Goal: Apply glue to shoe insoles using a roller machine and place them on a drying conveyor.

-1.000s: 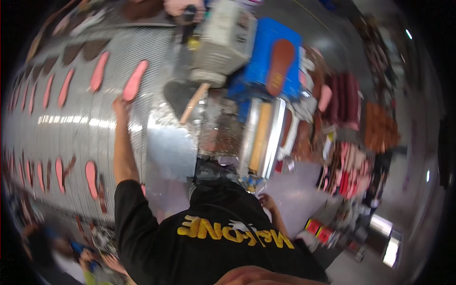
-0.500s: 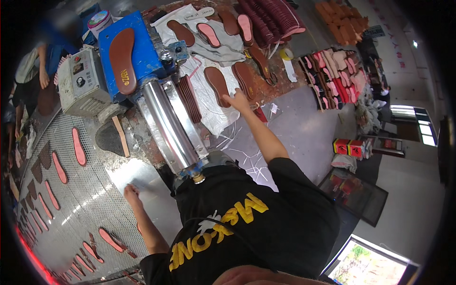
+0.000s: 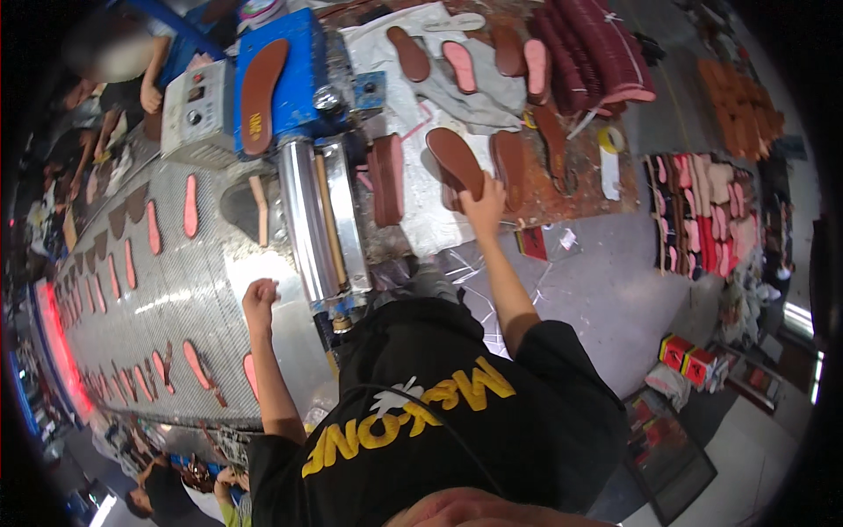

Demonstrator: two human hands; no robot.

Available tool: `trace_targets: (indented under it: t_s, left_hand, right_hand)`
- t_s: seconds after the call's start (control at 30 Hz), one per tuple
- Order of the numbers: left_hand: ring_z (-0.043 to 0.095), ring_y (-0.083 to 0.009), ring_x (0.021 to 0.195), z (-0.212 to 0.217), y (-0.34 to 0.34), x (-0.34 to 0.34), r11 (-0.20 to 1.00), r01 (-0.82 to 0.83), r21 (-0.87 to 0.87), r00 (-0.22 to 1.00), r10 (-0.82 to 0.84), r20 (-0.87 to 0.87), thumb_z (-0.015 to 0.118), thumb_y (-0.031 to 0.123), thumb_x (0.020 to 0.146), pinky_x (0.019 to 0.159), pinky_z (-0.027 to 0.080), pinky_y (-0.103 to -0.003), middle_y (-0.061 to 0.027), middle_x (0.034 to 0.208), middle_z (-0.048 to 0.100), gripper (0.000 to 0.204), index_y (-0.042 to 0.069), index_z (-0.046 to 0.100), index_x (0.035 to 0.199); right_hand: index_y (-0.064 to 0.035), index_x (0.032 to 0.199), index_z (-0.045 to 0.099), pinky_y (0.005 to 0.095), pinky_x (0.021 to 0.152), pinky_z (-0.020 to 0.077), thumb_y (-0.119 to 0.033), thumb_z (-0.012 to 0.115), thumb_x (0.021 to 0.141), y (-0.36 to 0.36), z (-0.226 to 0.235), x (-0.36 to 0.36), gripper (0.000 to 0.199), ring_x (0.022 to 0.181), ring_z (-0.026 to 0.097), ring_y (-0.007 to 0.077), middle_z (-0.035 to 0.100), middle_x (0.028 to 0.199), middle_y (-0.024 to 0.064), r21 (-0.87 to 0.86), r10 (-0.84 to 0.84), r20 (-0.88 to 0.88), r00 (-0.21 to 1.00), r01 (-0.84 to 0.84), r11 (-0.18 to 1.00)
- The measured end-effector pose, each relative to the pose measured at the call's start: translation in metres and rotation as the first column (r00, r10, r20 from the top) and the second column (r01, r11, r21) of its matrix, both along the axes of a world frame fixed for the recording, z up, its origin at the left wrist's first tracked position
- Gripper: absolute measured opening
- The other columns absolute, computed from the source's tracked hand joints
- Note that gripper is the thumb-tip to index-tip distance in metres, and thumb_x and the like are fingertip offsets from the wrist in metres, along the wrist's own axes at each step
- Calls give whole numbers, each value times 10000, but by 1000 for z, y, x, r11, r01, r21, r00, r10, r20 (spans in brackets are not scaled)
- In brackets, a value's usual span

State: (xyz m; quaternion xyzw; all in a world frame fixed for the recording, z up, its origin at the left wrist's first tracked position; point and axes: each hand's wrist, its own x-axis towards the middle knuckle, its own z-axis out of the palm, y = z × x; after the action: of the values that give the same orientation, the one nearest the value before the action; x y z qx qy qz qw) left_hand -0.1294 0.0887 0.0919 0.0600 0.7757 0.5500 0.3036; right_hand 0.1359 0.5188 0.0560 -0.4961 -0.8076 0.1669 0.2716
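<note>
- Head view: the right hand [image 3: 483, 208] is stretched out on a nearly straight arm toward twelve o'clock, its grip closed on the near end of a brown sole [image 3: 455, 158].
- That sole lies on the pale cloth [image 3: 421, 97] of the counter [image 3: 588, 189], slanting from eleven o'clock down to the hand; a second brown sole [image 3: 507, 167] lies just beside it at three o'clock.
- A stack of soles on edge [image 3: 386, 178] stands at nine o'clock from the held sole, near the roller [image 3: 312, 220].
- The left hand [image 3: 260, 294] is raised on a bent arm at ten o'clock from the body, grip clenched into a fist on nothing visible, over the shiny mesh belt [image 3: 184, 290].
- Pink and brown soles lie in rows on the belt; the nearest pink one [image 3: 249, 372] lies at six o'clock from the fist.
- A blue machine [image 3: 299, 88] with a brown sole on top sits at the far end of the roller.
- Against half a second ago: the right hand was open, just short of the sole, and now grips it; the left hand lay flat and low on the belt near the body and is now lifted and balled, farther up the belt.
</note>
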Motion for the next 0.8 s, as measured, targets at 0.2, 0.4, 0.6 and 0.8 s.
trace_targets:
  t_s: [0.2,0.4,0.6,0.8]
  left_hand:
    - [534,-158,1033,79,77,-54,910,413,-22,890,-409,-202,625,-17,723,885,411,-270,-71,1123,569,447,11,526,1158]
    - [348,-231,1264,134,129,-65,672,735,-89,596,-703,-388,732,103,651,1035,279,-334,-94,1351,394,710,67,420,1288]
    - [385,-323,1195,137,122,-72,617,721,-315,363,-723,-587,770,201,571,1002,313,-371,-159,1252,445,741,51,452,1223]
    - [432,-301,1095,114,76,-94,763,457,-457,343,-625,-701,771,219,561,890,358,-412,-84,1161,505,667,79,474,1141]
  right_hand:
    - [-40,1130,545,401,841,412,-147,599,642,-17,106,-29,503,942,499,325,540,1061,142,18,561,-206,802,-570,822]
    - [-24,1145,524,386,904,379,-122,626,621,-76,155,-95,542,1032,472,322,511,1127,147,-18,775,-23,632,-775,632]
    - [-3,1303,326,371,947,351,-81,654,686,-112,123,-78,704,1138,421,290,425,1196,174,-125,440,-251,862,-480,868]
    - [31,1272,349,331,866,400,-78,637,683,-120,45,6,665,996,483,252,474,1114,164,-274,455,-30,890,-445,853]
